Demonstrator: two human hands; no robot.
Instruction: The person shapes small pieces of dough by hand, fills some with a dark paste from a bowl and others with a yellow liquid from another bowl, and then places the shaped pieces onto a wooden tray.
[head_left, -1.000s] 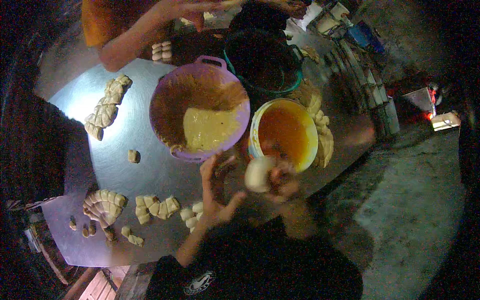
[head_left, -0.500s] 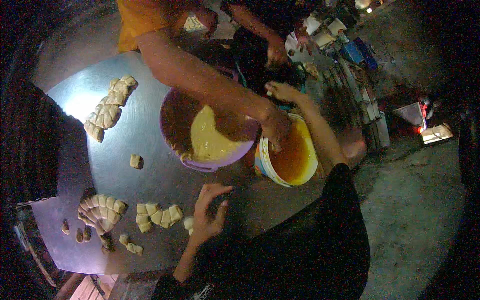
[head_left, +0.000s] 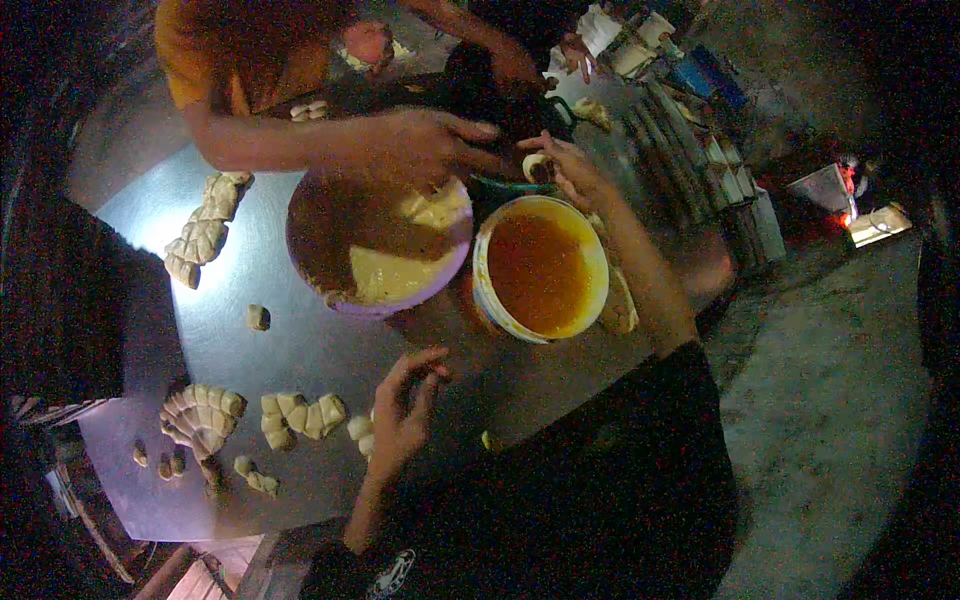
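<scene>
The person's right hand (head_left: 574,176) is grasping a pale round piece (head_left: 534,160).
The piece is sitting at its fingertips, just beyond the bucket (head_left: 484,285) of orange liquid (head_left: 540,265); the left hand (head_left: 403,412) is hovering, released and loosely curled.

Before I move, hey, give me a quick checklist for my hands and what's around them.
1. Left hand free: ok, nothing shows in its half-curled fingers.
2. Right hand grip: cannot tell; a small pale piece shows at the fingertips, but its hold is unclear.
3. Bucket of orange liquid standing: ok, on the table, opening up.
4. Purple basin free of other hands: not ok, a co-worker's hand reaches across its far side.
5. Pale dough pieces well away from your left wrist: not ok, they show right beside it.
</scene>
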